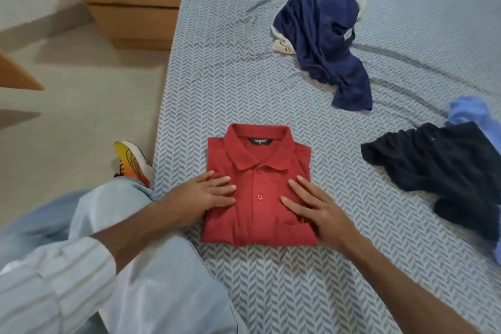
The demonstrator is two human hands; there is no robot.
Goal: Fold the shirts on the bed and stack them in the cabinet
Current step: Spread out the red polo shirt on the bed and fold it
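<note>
A red polo shirt lies folded into a neat rectangle, collar up, on the bed. My left hand rests flat on its left side with straight fingers. My right hand presses flat on its right side. A crumpled navy shirt lies farther back. To the right a rumpled black shirt partly covers a light blue garment.
A wooden cabinet with drawers stands on the floor left of the bed. My knee in light trousers and an orange-yellow shoe are at the bed's left edge. A white cloth peeks from under the navy shirt.
</note>
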